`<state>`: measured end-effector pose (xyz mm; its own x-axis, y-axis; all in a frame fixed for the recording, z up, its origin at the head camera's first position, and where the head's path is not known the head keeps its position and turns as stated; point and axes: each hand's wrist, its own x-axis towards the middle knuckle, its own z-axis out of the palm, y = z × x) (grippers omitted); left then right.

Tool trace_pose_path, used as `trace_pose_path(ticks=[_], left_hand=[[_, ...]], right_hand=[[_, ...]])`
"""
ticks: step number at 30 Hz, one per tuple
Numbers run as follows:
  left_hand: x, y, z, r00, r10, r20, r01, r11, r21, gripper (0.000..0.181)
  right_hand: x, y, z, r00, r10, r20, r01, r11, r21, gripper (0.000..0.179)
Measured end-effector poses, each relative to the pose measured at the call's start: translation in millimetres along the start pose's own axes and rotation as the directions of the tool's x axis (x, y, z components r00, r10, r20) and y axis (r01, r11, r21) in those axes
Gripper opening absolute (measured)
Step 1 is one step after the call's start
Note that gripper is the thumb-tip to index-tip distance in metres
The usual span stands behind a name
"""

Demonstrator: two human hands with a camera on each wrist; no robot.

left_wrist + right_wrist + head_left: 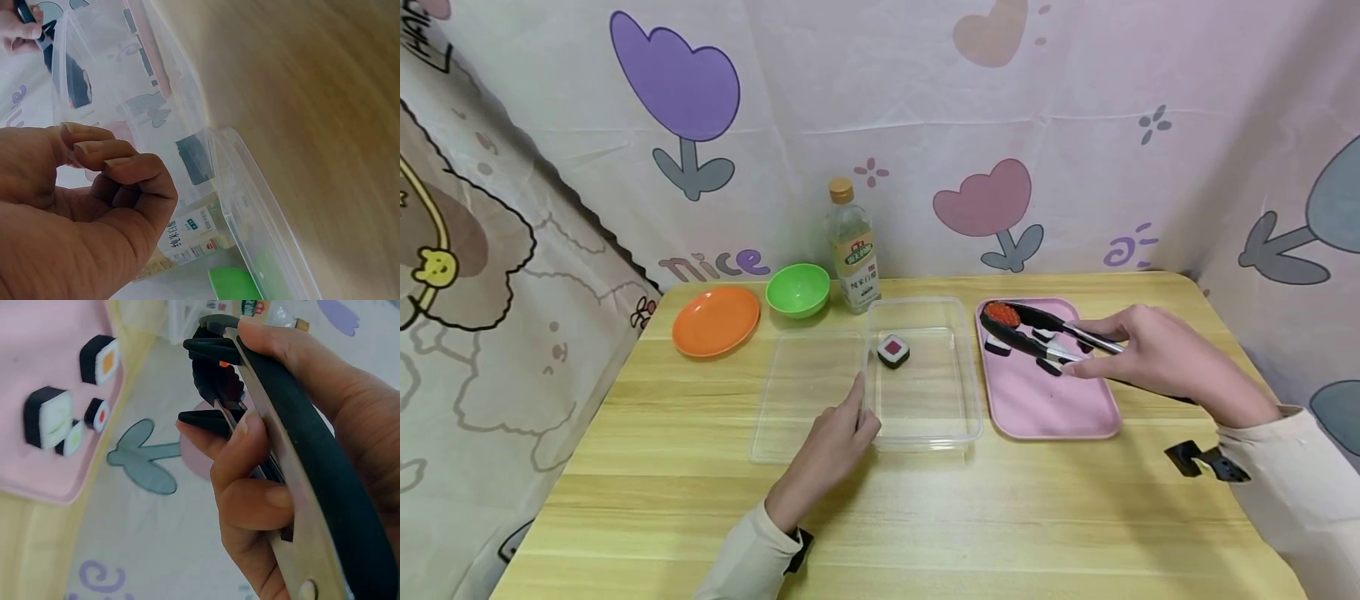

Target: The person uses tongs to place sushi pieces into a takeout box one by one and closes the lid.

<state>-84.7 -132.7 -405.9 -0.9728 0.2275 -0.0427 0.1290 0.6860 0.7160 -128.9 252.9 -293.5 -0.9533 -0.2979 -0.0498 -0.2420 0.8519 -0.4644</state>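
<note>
My right hand (1157,350) grips black and silver tongs (294,437) above the pink tray (1052,417). Between the tong tips is a dark-wrapped sushi piece topped with red roe (1002,314). Several sushi rolls (100,359) lie on that tray under the tongs. With my left hand (835,442) I hold the left wall of a clear plastic box (970,392), index finger along the wall and thumb on the inner side; the left wrist view shows the other fingers curled. Inside the box, towards the back left, sits one sushi roll (893,352) with a dark red centre.
A clear flat lid (790,417) lies left of the box. Behind are an orange plate (715,321), a green bowl (798,290) and an upright bottle (854,258) with a gold cap. A patterned cloth (895,100) hangs along the table's back edge.
</note>
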Motion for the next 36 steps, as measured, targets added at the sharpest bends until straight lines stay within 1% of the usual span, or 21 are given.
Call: trace_pose_path(ticks=[3, 6, 9, 13, 16, 18, 20, 22, 26, 27, 28, 29, 33, 36], left_hand=[[-0.2, 0.5, 0.0, 1.000, 0.000, -0.001, 0.000, 1.000, 0.006, 0.069], [-0.3, 0.9, -0.2, 1.000, 0.002, -0.001, -0.002, 1.000, 0.008, 0.069], [-0.4, 1.2, -0.4, 1.000, 0.007, 0.002, -0.007, 1.000, 0.010, 0.069], [-0.2, 0.8, -0.7, 1.000, -0.003, 0.011, 0.003, 1.000, 0.011, 0.069], [-0.1, 1.0, -1.2, 1.000, -0.014, 0.016, 0.014, 1.000, 0.010, 0.070], [0.0, 1.3, -1.4, 1.000, -0.012, 0.016, 0.012, 1.000, 0.008, 0.070], [0.3, 1.6, -1.4, 1.000, -0.012, 0.016, 0.011, 1.000, 0.008, 0.070], [0.6, 1.7, -1.2, 1.000, -0.008, 0.014, 0.008, 1.000, 0.011, 0.070], [1.4, 1.6, -0.2, 1.000, 0.004, 0.007, -0.004, 1.000, 0.030, 0.070], [1.7, 1.5, 0.1, 1.000, 0.009, 0.004, -0.009, 0.999, 0.035, 0.070], [1.9, 1.5, 0.3, 1.000, 0.012, 0.002, -0.012, 0.999, 0.036, 0.070], [2.0, 1.6, 0.3, 1.000, 0.017, 0.000, -0.017, 0.999, 0.039, 0.070], [1.7, 1.6, -0.1, 1.000, 0.009, 0.000, -0.009, 0.999, 0.032, 0.071], [1.1, 1.2, -0.6, 1.000, -0.004, 0.004, 0.004, 1.000, 0.020, 0.070]], right_hand=[[6.6, -10, -4, 1.000, -0.008, 0.026, 0.008, 1.000, -0.003, 0.072], [14.2, -22, -5, 0.998, -0.025, 0.052, 0.025, 1.000, 0.003, 0.068], [23.3, -34, -4, 0.996, -0.070, 0.054, 0.070, 0.998, 0.008, 0.063], [34.4, -48, 2, 0.991, -0.122, 0.062, 0.122, 0.992, 0.012, 0.063], [41.3, -58, 8, 0.987, -0.136, 0.090, 0.133, 0.990, 0.042, 0.060], [45.5, -63, 13, 0.983, -0.155, 0.097, 0.151, 0.988, 0.044, 0.059], [49.3, -67, 18, 0.980, -0.173, 0.096, 0.170, 0.985, 0.038, 0.054], [52.4, -71, 24, 0.978, -0.183, 0.097, 0.184, 0.983, 0.004, 0.044], [57.9, -76, 33, 0.972, -0.204, 0.115, 0.208, 0.978, -0.027, 0.045], [59.6, -77, 36, 0.971, -0.207, 0.123, 0.213, 0.976, -0.035, 0.049], [61.3, -78, 38, 0.968, -0.218, 0.128, 0.224, 0.974, -0.039, 0.056], [63.1, -79, 40, 0.965, -0.226, 0.137, 0.233, 0.972, -0.038, 0.058], [69.2, -87, 51, 0.960, -0.210, 0.185, 0.227, 0.971, -0.077, 0.056], [72.0, -93, 58, 0.954, -0.204, 0.220, 0.227, 0.970, -0.085, 0.055]])
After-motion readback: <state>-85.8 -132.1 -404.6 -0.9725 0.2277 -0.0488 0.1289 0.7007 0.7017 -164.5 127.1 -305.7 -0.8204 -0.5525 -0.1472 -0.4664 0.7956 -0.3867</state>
